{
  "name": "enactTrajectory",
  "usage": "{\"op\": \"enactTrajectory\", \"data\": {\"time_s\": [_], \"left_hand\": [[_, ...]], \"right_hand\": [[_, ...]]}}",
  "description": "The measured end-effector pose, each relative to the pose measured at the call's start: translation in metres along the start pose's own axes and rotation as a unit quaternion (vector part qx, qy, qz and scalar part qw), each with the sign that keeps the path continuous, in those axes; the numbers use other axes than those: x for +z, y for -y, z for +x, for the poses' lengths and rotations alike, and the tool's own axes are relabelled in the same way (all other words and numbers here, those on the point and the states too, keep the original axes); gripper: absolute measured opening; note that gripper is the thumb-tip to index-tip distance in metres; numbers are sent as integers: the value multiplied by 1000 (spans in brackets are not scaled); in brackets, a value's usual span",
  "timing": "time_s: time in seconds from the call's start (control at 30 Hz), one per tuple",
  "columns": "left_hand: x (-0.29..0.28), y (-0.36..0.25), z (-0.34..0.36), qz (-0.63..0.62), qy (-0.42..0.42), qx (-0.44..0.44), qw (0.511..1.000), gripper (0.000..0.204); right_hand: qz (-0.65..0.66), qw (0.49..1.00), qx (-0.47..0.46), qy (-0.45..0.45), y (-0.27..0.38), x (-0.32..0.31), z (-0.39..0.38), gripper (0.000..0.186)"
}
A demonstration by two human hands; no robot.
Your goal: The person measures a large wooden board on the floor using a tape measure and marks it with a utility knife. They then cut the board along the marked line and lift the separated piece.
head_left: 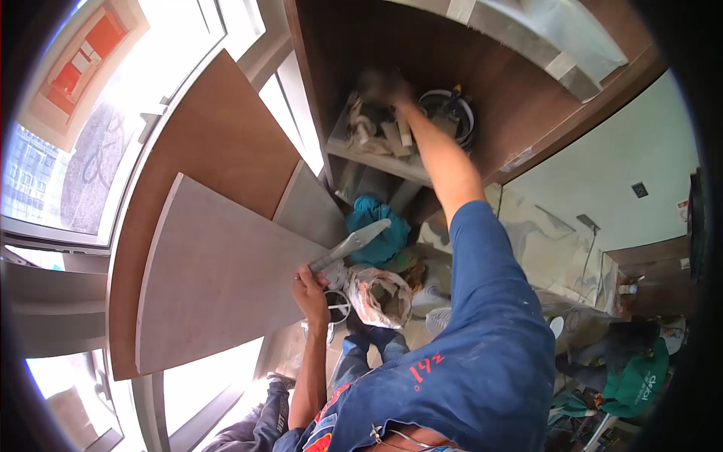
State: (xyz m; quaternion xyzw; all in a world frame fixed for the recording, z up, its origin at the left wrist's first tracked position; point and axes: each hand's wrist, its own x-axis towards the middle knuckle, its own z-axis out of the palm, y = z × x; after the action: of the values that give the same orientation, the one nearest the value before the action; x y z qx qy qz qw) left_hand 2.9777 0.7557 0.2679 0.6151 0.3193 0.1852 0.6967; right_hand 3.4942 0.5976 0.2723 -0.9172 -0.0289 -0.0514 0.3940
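Note:
My left hand (309, 292) is closed around the near end of a long, flat, whitish-grey tool (352, 245) with a rounded far end. It points up and to the right, above a teal bag (388, 245). My right arm stretches far into a brown cabinet, where my right hand (385, 87) is dark and smeared by motion. Its fingers cannot be made out. Just below that hand lies a pile of pale scraps and crumpled pieces (365, 128) on a shelf. A round bucket (468, 120) with tools in it stands right beside my forearm.
Large boards, one grey (226, 264) and one brown (215, 143), lean by the windows at left. An open white-and-red sack (361, 305) stands by my feet. Wrapped panels (520, 38) rest above the cabinet opening. A green bag (640, 384) lies at lower right.

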Motion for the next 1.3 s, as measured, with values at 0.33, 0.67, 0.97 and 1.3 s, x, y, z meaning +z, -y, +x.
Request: {"op": "enactTrajectory", "data": {"time_s": [0.33, 0.67, 0.97, 1.3], "left_hand": [[-16, 31, -42, 22, 65, -86, 994, 42], [1, 7, -27, -22, 147, -104, 983, 36], [22, -43, -61, -100, 327, -71, 937, 37], [96, -65, -238, 24, 627, -8, 779, 40]], "right_hand": [[-61, 987, -131, -68, 11, -13, -103, 48], [111, 961, -175, -185, 17, -84, -209, 36], [419, 906, 58, 1, 49, -206, -501, 60], [531, 764, 90, -354, 44, -261, -630, 33]]}}
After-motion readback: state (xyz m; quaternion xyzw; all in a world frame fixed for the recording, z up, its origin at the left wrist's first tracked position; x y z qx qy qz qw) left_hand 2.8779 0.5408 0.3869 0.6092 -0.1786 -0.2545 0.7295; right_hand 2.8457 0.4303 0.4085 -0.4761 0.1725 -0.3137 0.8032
